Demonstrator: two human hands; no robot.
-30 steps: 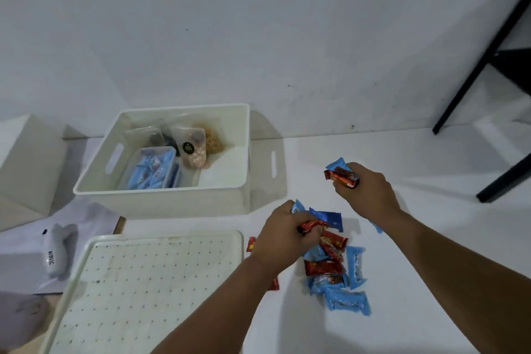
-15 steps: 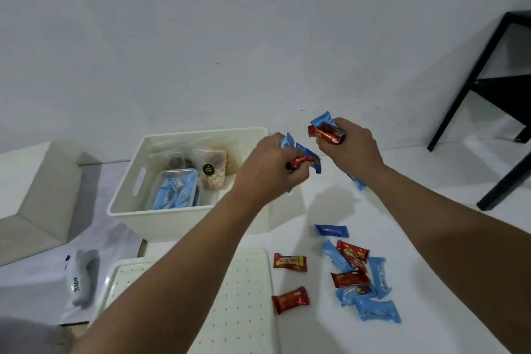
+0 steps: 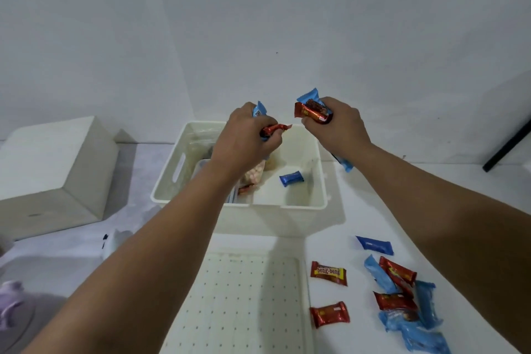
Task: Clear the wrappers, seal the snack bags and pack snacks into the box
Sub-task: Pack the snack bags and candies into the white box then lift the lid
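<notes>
**Both hands now over the box, snacks in their grip**

Since half a second ago we have carried both fists from the desk edge to a spot above the white box [image 3: 321,181], and a dark blue snack [image 3: 291,178] now lies on the box floor where none lay before; one blue wrapper has left our left hand.

Our left hand [image 3: 244,141] is curled round a red snack [image 3: 273,129] and a light blue snack [image 3: 259,109] that sticks up behind the knuckles. Our right hand [image 3: 337,126] grips a red bar [image 3: 311,112], with a blue packet [image 3: 309,96] poking out above it and another blue end [image 3: 343,164] hanging below the wrist, just outside the box's right wall. Both fists hover over the far half of the box, close to each other but apart.

Inside the box, left of the dark blue snack, we see a clear bag of pale round snacks [image 3: 254,174], partly hidden by our left forearm.

On the desk [image 3: 431,210], nearer to us than the box and to its right, loose snacks remain: a dark blue one [image 3: 375,245], a red "beng-beng" bar [image 3: 328,273], a second red bar [image 3: 329,314], and a heap of red and light blue packets [image 3: 408,304]. A white perforated lid [image 3: 238,304] lies just in front of the box. A pale block [image 3: 54,169] stands left of the box.
</notes>
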